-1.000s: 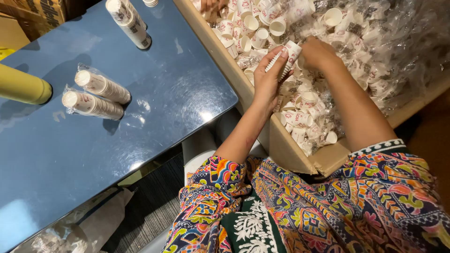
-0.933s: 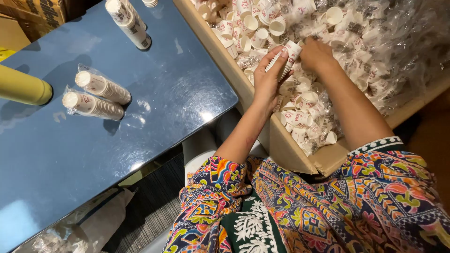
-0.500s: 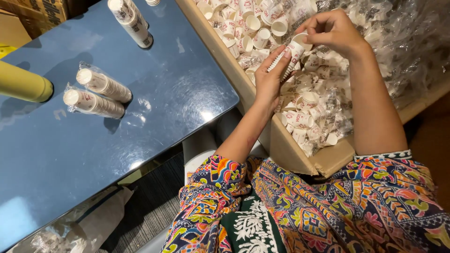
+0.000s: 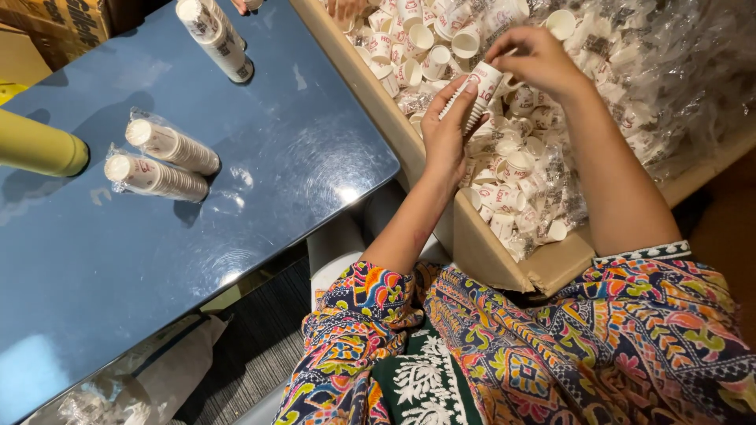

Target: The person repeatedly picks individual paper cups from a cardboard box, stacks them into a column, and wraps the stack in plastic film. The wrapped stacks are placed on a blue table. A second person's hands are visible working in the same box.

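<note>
Left hand (image 4: 450, 130): palm up over the near wall of the box, fingers curled round a short stack of small white paper cups (image 4: 475, 96); the stack lies slanted, rim end toward 1 o'clock.
Right hand (image 4: 535, 59): above the box, fingertips pinched on the top cup of the same stack, at 1 o'clock from the left hand. The two hands meet at the stack.
Stack in hand: held in the air just over the loose cups, near the box's inner left wall; ribbed rims show along the lower part.
Cardboard box (image 4: 484, 252): open, runs from 12 o'clock down to 4 o'clock of the picture, set against the right edge of the tabletop; one corner flap sits just above the lap.
Loose cups (image 4: 512, 169): heaped in the box, white with red print, many on their sides, some mouth up.
Plastic wrap (image 4: 669, 71): clear, crumpled, fills the far right part of the box.
Tabletop (image 4: 181, 260): dark blue, glossy, with light glare.
Wrapped sleeves (image 4: 161, 161): two bagged cup stacks lying side by side at 9 o'clock from the hands, well apart from the box.
Third sleeve (image 4: 214, 35): at 11 o'clock, near the top edge.
Yellow cylinder (image 4: 39, 148): lying at the left edge, just beside the two sleeves.
Clothing: bright patterned sleeves (image 4: 630, 330) at the bottom.
</note>
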